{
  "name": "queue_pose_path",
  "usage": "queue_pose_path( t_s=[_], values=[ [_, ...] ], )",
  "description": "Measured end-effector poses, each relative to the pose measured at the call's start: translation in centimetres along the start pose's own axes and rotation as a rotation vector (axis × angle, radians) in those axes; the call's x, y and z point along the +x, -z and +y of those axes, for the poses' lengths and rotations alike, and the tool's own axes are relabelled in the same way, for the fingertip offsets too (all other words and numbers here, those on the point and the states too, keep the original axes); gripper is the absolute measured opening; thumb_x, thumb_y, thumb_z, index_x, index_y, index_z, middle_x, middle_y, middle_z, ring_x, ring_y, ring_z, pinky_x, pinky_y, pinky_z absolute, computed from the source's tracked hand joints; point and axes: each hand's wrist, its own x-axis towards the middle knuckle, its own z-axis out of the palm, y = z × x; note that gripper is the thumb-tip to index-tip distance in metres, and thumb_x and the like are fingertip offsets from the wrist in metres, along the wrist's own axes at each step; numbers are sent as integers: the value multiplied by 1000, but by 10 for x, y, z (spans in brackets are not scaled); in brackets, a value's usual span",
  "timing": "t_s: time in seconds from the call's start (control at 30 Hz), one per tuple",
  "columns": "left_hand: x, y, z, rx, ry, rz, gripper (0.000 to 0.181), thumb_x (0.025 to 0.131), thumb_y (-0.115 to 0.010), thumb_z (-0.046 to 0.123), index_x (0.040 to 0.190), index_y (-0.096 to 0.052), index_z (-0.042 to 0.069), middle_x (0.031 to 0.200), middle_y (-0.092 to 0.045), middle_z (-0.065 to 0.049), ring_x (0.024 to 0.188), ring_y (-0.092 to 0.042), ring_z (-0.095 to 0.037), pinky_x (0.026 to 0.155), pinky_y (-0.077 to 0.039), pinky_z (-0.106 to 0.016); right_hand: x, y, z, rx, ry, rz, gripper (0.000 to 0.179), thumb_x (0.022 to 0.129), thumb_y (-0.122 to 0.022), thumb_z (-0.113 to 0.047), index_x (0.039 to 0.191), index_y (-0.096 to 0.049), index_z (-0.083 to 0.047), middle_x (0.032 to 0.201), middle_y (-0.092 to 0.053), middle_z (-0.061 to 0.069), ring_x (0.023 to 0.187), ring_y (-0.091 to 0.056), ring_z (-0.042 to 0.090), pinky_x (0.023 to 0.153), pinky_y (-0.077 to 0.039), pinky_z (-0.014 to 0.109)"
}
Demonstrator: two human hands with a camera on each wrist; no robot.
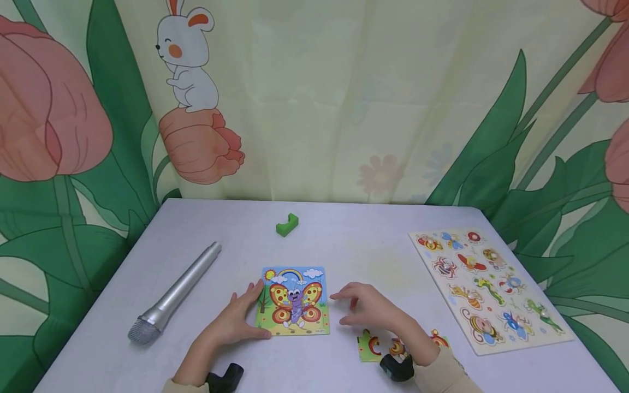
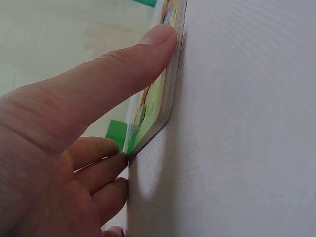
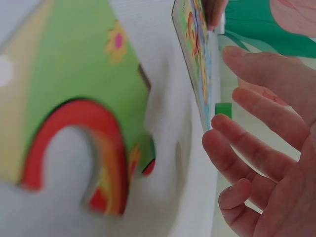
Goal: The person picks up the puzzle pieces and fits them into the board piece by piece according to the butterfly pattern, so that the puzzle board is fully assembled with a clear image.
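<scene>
Butterfly puzzle (image 1: 296,305) lay flat on the bench (image 1: 378,245), between the two hands, picture upright as the person faced it. Near-square outline, so no clear long axis; left and right edges ran roughly away from the person, one toward each hand.

Left hand (image 1: 234,322) was the nearer: in contact at the left side, thumb tip on the near edge by the corner, forefinger reaching along the left edge, both fairly straight. Looked like a steadying touch, not a clenched grip; the other fingers were loosely bent beside the board.

Right hand (image 1: 371,308) was empty and relaxed, fingers spread and a bit bent, pointing left at the puzzle's right edge with a small gap. So the key relation: left touching, right just beside but apart.

Loose puzzle pieces (image 1: 365,352) lay on the near side of the right hand, partly covered by its forearm in the head view; the right wrist view had one close up, with a red arch. Exact count hidden.

Also there: insect board (image 1: 456,292) far right, microphone (image 1: 178,292) left, green block (image 1: 287,225) beyond the puzzle.
</scene>
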Motion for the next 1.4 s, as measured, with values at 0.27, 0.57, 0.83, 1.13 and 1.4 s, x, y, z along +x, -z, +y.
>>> queue_pose_path(
  t_s=[0.27,0.57,0.83,1.13,1.4],
  values=[
    [1,0,0,7,6,7,109,55,-87,31,142,-28,1,147,-25,-16,136,-16,-32,110,-2,-52,-26,0,16,32,-5,-3,44,72,-78,-22,112,-66,-11,100,-62,-4,74,-50,13,60,-44,21],
    [2,-1,0,9,10,5,110,55,-87,32,142,-28,2,147,-25,-15,136,-16,-32,110,-1,-52,-57,-2,29,21,-8,3,45,73,-76,-28,114,-65,-13,94,-57,-12,74,-48,5,65,-40,19],
    [2,-1,-1,10,5,6,110,55,-87,33,142,-28,1,147,-25,-16,136,-16,-32,110,-1,-52,-74,-1,30,49,-23,15,56,65,-81,-30,115,-64,-12,96,-54,-8,80,-46,7,63,-44,19],
    [1,-1,-2,10,-10,8,109,55,-86,32,142,-28,0,147,-25,-17,136,-17,-34,109,-2,-53,-75,-3,27,61,-11,-22,51,66,-82,-21,112,-65,-9,85,-54,-13,78,-47,6,67,-44,21],
    [0,1,0,-2,-27,4,110,54,-86,34,141,-29,-1,146,-25,-20,135,-17,-35,109,-2,-54,-74,-4,23,48,-2,-16,48,66,-81,-20,110,-66,-10,84,-54,-15,77,-48,5,68,-45,21]
  ],
)
